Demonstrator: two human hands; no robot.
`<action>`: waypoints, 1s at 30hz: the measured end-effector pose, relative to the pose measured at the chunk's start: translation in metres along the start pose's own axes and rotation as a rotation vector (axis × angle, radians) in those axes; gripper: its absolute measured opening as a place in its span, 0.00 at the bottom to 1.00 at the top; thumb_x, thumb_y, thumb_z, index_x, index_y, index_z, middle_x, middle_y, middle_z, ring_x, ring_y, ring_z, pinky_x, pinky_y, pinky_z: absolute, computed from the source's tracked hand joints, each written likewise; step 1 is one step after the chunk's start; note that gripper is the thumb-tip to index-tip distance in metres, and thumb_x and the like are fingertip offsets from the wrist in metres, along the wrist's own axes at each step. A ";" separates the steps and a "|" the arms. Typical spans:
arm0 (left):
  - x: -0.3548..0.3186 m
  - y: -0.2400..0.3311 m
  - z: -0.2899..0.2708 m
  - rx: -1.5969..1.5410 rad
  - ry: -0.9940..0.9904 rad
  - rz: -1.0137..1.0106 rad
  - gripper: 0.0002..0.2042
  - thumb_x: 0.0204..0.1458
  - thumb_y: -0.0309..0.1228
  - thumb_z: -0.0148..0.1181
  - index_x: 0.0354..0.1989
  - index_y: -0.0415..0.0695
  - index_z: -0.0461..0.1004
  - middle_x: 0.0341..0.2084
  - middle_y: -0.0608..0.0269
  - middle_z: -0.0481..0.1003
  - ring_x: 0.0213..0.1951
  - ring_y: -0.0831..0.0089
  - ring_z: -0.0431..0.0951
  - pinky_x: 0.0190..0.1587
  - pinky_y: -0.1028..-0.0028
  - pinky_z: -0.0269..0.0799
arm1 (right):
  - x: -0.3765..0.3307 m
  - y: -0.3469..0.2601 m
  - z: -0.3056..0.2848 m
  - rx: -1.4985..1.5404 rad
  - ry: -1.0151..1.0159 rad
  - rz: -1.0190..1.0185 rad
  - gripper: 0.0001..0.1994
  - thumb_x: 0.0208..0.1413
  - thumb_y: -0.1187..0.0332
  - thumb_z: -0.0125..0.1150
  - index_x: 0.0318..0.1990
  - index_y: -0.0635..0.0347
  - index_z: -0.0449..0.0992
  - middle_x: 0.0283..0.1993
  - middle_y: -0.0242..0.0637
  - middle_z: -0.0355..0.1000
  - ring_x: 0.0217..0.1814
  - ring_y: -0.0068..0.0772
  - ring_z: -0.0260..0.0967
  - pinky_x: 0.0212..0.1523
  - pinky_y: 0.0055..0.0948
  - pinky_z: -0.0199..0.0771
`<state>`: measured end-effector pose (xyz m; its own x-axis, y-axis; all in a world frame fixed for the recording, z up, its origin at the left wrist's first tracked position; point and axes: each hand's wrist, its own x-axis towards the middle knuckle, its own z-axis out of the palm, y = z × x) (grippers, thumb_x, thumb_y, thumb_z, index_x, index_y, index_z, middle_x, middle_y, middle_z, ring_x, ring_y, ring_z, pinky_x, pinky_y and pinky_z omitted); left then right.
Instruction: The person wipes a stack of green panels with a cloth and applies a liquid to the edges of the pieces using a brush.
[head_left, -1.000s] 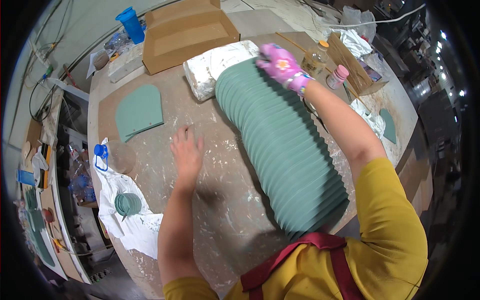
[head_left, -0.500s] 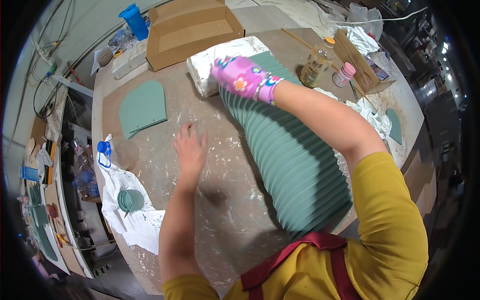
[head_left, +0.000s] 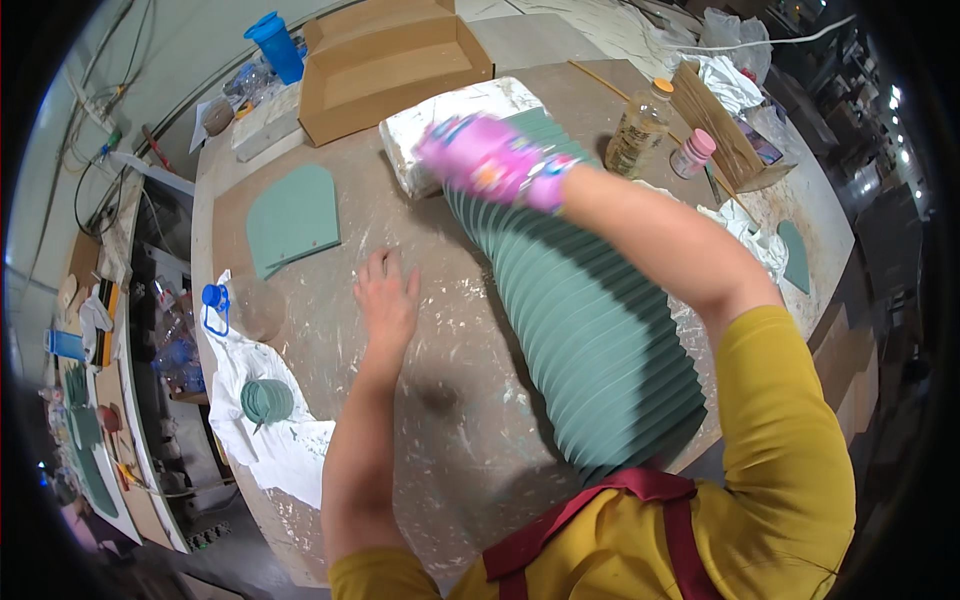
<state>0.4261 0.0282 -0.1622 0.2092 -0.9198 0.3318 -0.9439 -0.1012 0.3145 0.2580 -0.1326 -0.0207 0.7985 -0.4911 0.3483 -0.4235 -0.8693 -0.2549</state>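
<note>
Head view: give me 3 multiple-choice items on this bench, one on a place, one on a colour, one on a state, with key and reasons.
1. Where does the left hand lie?
A. flat on the bare table, left of the row of green panels
B. on the cardboard box
C. on the blue cup

2. What colour is the glove on the right hand?
A. black
B. pink with a pattern
C. plain white

3. How do the green panels in the long row lie?
A. scattered singly
B. standing upright, apart
C. overlapped, one edge after another

Key: 1 A, the palm rests on the spattered tabletop beside the row. 2 B, the glove shows pink with coloured marks. 3 C, the curved edges follow each other closely down the row.
</note>
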 end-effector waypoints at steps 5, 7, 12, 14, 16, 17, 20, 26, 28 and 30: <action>0.002 0.002 0.001 -0.024 -0.037 -0.013 0.21 0.53 0.38 0.57 0.54 0.42 0.69 0.53 0.57 0.66 0.55 0.56 0.64 0.55 0.56 0.58 | 0.013 0.003 0.017 -0.469 -0.011 -0.001 0.06 0.48 0.70 0.58 0.33 0.61 0.73 0.28 0.43 0.72 0.34 0.43 0.74 0.33 0.37 0.75; -0.002 0.000 -0.001 -0.034 -0.040 -0.034 0.21 0.53 0.38 0.57 0.54 0.42 0.69 0.53 0.57 0.66 0.55 0.56 0.64 0.55 0.56 0.58 | 0.014 0.017 -0.012 -0.113 -0.082 0.150 0.07 0.50 0.70 0.58 0.35 0.63 0.72 0.29 0.45 0.72 0.35 0.43 0.74 0.36 0.38 0.74; 0.001 0.004 -0.005 -0.008 -0.072 -0.033 0.22 0.53 0.37 0.57 0.55 0.43 0.68 0.53 0.57 0.66 0.56 0.56 0.64 0.56 0.56 0.58 | -0.039 0.107 -0.037 -0.200 0.155 0.457 0.11 0.55 0.65 0.58 0.41 0.62 0.72 0.39 0.48 0.72 0.42 0.50 0.73 0.42 0.41 0.74; 0.000 0.003 -0.003 -0.013 -0.054 -0.029 0.22 0.53 0.37 0.57 0.55 0.43 0.68 0.53 0.57 0.66 0.56 0.56 0.64 0.56 0.56 0.58 | -0.048 0.119 -0.044 -0.317 0.137 0.506 0.12 0.55 0.63 0.57 0.40 0.62 0.73 0.42 0.49 0.72 0.45 0.52 0.72 0.45 0.43 0.74; 0.001 0.003 -0.003 -0.014 -0.036 -0.021 0.22 0.53 0.37 0.57 0.55 0.43 0.68 0.52 0.57 0.66 0.56 0.56 0.64 0.56 0.56 0.58 | -0.048 0.115 -0.051 -0.298 0.102 0.507 0.13 0.55 0.64 0.58 0.43 0.62 0.71 0.46 0.49 0.71 0.47 0.52 0.71 0.48 0.43 0.73; 0.001 0.004 -0.004 -0.007 -0.045 -0.027 0.21 0.53 0.37 0.57 0.55 0.43 0.68 0.52 0.57 0.66 0.56 0.56 0.64 0.55 0.56 0.58 | -0.047 0.111 -0.048 -0.295 0.103 0.507 0.13 0.55 0.64 0.58 0.43 0.62 0.71 0.46 0.49 0.71 0.47 0.52 0.71 0.48 0.43 0.73; -0.001 0.002 -0.005 0.006 -0.054 -0.034 0.21 0.53 0.37 0.57 0.55 0.43 0.68 0.53 0.57 0.66 0.56 0.56 0.64 0.55 0.55 0.58 | -0.039 0.060 -0.043 -0.017 0.088 0.086 0.08 0.55 0.68 0.56 0.40 0.60 0.71 0.43 0.47 0.71 0.45 0.53 0.71 0.46 0.43 0.72; 0.000 0.004 -0.004 0.023 -0.046 -0.028 0.21 0.53 0.37 0.57 0.55 0.44 0.68 0.53 0.57 0.66 0.55 0.57 0.64 0.55 0.56 0.58 | -0.047 0.104 -0.045 -0.340 0.109 0.257 0.09 0.53 0.70 0.56 0.42 0.59 0.73 0.41 0.47 0.72 0.40 0.49 0.73 0.39 0.42 0.75; 0.000 0.006 -0.004 0.015 -0.047 -0.037 0.21 0.53 0.37 0.57 0.55 0.44 0.68 0.52 0.57 0.66 0.55 0.57 0.64 0.55 0.56 0.58 | -0.044 0.089 -0.046 -0.238 0.134 0.174 0.10 0.53 0.70 0.57 0.42 0.59 0.73 0.42 0.46 0.72 0.41 0.50 0.73 0.40 0.42 0.74; 0.000 0.005 -0.006 0.021 -0.054 -0.037 0.21 0.53 0.37 0.57 0.55 0.44 0.68 0.52 0.58 0.66 0.55 0.57 0.64 0.55 0.56 0.58 | -0.040 0.072 -0.039 -0.174 0.154 0.010 0.09 0.52 0.70 0.58 0.41 0.58 0.73 0.40 0.45 0.73 0.40 0.49 0.73 0.40 0.41 0.74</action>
<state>0.4226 0.0299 -0.1552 0.2301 -0.9345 0.2716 -0.9412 -0.1427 0.3064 0.1789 -0.1781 -0.0182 0.7249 -0.4907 0.4835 -0.5091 -0.8544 -0.1038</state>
